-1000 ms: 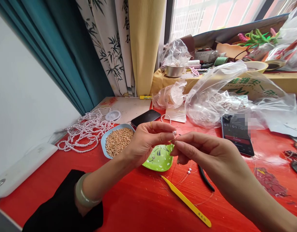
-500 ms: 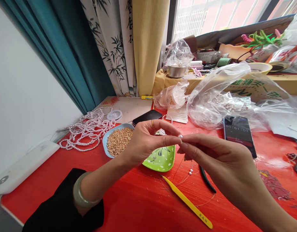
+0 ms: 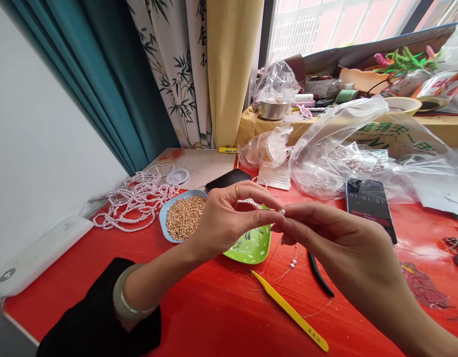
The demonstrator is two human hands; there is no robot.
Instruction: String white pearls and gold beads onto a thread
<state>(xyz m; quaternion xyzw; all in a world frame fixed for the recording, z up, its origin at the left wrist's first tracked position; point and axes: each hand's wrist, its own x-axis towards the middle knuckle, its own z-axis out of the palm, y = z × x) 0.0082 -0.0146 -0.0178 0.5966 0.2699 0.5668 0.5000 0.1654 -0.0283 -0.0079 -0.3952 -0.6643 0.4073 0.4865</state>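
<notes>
My left hand (image 3: 232, 220) pinches a small white pearl bead (image 3: 283, 211) between thumb and forefinger. The fingertips of my right hand (image 3: 351, 248) meet it there, closed on a fine clear thread (image 3: 287, 272) that trails below them. A few pearl beads (image 3: 293, 264) hang on this thread under the right hand. Behind my left hand is a green dish (image 3: 251, 254), partly covered. A blue dish (image 3: 163, 225) full of gold beads stands to its left. Yellow tweezers (image 3: 290, 312) lie in front, and a black tool handle (image 3: 320, 277) shows beneath my right hand.
Strands of pearl beads (image 3: 135, 203) are heaped at the left by a round spool (image 3: 177, 176). A dark phone (image 3: 229, 179) lies behind the dishes; another phone (image 3: 370, 203) shows a timer at right. Plastic bags (image 3: 336, 153) and a cluttered sill (image 3: 325, 109) line the back.
Both hands hold nearly the same pose, fingertips together at the bead. They have shifted very slightly right in view, and the bead is a little more covered by the fingers.
</notes>
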